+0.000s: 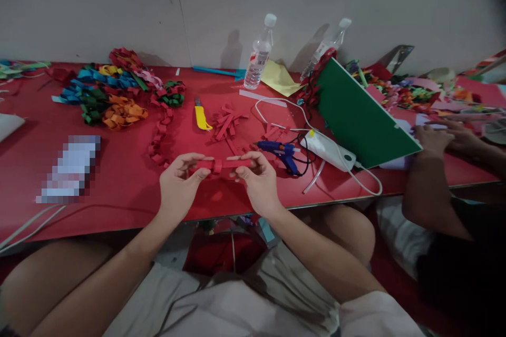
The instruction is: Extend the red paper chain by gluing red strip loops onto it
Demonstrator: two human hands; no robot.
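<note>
Between thumb and fingers, my left hand point(179, 184) grips the end of a red paper chain point(160, 137), whose links trail back over the table. A red paper strip point(237, 163) is pinched in my right hand point(261, 181) and reaches toward the chain's last link point(217, 166). Whether the strip passes through that link I cannot tell. Just beyond my hands lies a pile of loose red paper strips point(227, 124). A blue glue gun point(280, 152) rests on the table to the right of them. Behind my left hand is a yellow utility knife point(201, 116).
A coloured paper chain heap point(118, 89) lies at the back left, a phone point(71, 168) nearer me. A water bottle point(259, 55) stands by the wall. Right of the glue gun are a white power strip point(328, 150) with cables and a tilted green board point(359, 116). A co-worker's hands point(438, 137) work beyond.
</note>
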